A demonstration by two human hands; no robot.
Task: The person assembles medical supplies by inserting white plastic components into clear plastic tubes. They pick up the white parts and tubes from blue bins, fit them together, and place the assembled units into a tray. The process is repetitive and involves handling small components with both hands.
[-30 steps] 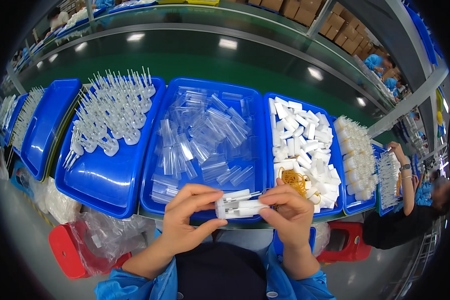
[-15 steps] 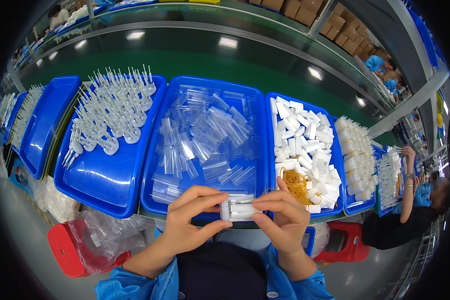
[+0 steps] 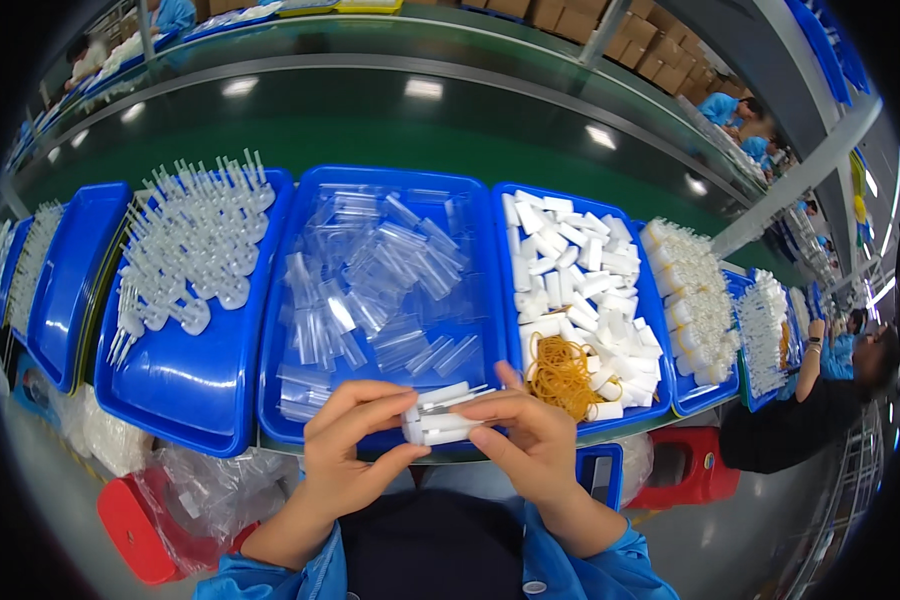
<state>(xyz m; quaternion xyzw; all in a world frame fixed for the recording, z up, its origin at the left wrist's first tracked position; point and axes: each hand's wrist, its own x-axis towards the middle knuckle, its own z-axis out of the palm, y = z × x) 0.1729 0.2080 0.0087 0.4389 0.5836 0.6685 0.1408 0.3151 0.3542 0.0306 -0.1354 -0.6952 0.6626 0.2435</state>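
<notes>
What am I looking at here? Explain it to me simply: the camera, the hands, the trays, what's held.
There is no machine handling things: these are a person's bare hands. A wide fisheye camera worn on the head looks down, so straight edges bend toward the rim.

Along the green work surface, the left blue plastic tray holds whitish parts with thin upright stems. The middle blue plastic tray holds clear plastic pieces. The right blue plastic tray holds short white pieces and a yellow-brown tangle of bands.

The left hand and right hand together hold a white cluster of rods, partly hidden by fingers.
</notes>
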